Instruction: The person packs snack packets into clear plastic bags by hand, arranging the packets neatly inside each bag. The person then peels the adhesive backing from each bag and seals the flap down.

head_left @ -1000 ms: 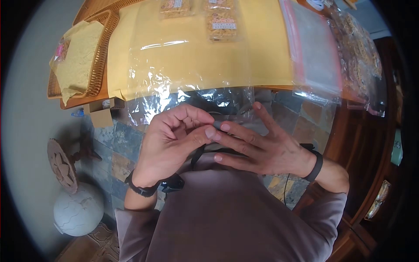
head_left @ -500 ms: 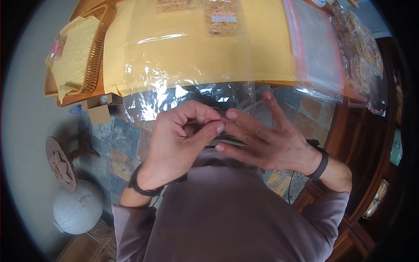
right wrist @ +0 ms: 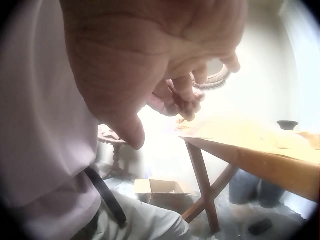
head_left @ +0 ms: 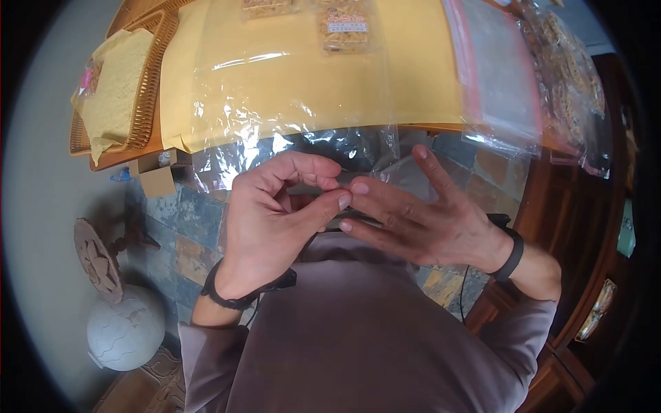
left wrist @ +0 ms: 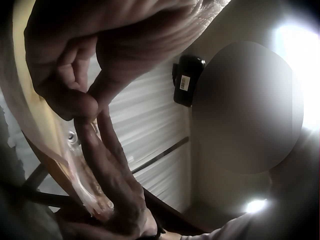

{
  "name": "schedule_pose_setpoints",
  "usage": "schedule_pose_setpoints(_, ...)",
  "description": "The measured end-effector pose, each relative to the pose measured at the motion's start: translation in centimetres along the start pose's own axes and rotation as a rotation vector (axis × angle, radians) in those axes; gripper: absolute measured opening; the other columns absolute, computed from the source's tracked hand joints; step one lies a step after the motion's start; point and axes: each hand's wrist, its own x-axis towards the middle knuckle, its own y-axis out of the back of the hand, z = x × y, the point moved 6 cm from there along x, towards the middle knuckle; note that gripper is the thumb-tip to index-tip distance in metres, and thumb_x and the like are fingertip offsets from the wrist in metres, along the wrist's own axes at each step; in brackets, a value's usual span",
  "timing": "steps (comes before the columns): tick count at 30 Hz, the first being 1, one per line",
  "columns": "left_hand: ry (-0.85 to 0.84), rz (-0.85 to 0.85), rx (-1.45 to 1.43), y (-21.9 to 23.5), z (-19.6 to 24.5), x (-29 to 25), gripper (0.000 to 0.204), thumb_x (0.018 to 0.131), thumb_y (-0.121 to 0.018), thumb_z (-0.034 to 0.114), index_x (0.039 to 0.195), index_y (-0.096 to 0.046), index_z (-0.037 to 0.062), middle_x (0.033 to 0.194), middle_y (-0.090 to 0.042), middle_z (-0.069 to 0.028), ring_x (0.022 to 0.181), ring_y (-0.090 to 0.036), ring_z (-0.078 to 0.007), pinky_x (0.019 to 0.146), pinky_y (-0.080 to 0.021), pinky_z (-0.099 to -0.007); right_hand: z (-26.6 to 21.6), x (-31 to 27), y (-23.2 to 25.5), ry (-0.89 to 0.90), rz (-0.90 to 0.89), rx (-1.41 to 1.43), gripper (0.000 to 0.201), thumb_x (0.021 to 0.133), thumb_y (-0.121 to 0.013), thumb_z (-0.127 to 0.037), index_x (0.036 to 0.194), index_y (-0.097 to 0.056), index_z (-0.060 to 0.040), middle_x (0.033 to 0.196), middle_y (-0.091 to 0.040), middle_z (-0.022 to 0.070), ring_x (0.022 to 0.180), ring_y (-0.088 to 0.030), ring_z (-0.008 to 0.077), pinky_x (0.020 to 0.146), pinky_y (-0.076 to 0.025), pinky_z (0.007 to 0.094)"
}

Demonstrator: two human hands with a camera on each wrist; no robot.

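In the head view, the left hand (head_left: 265,213) has its thumb and fingers curled together at a fingertip of the right hand (head_left: 441,227) and appears to pinch it. The right hand's fingers are spread, and nothing is seen in them. The left wrist view shows the left hand (left wrist: 110,50) meeting a fingertip of the right hand (left wrist: 120,192); any tiny item there is hidden. Beyond the hands, a large clear plastic sheet or bag (head_left: 255,96) lies over yellow covering (head_left: 427,82) and hangs past the table edge. Packaged food (head_left: 343,29) rests farther back.
At the left stands a wicker basket (head_left: 148,89) with yellow paper (head_left: 117,86). Clear bags with pink edges (head_left: 499,76) and packs of food (head_left: 568,69) are at the right. Below the table are a cardboard box (head_left: 157,180) and, at the far left, a pale round object (head_left: 126,330).
Both hands have risen slightly toward the table since the earliest frame, staying together at the fingertips. The left fingers have shifted a little. The table items sit slightly higher in the view.
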Motion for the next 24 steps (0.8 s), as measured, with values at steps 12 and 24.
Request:
schedule_pose_setpoints(12,-0.050,-0.031,-0.064,-0.3,-0.2,-0.1,0.012,0.096,-0.070,-0.003,0.108,-0.067,-0.0038,0.098,-0.071,-0.0043,0.087,-0.067,-0.0057,0.074,-0.056,-0.0201,-0.1,-0.4,-0.5,-0.073,0.028,0.032,0.056,0.098,-0.057,-0.038,0.152,-0.046,-0.0304,0.164,-0.040,0.0025,0.150,-0.039,0.0198,0.121,-0.028,0.0694)
schedule_pose_setpoints(24,0.182,-0.237,-0.298,-0.5,-1.7,-0.2,0.020,0.101,-0.067,0.008,0.114,-0.069,-0.0069,0.101,-0.073,-0.0095,0.086,-0.070,-0.0138,0.076,-0.058,-0.0272,1.1,-1.1,-1.1,-0.218,0.048,-0.029,0.069,0.087,-0.071,-0.054,0.151,-0.043,-0.0510,0.165,-0.034,0.0015,0.154,-0.030,0.0292,0.121,-0.031,0.0672)
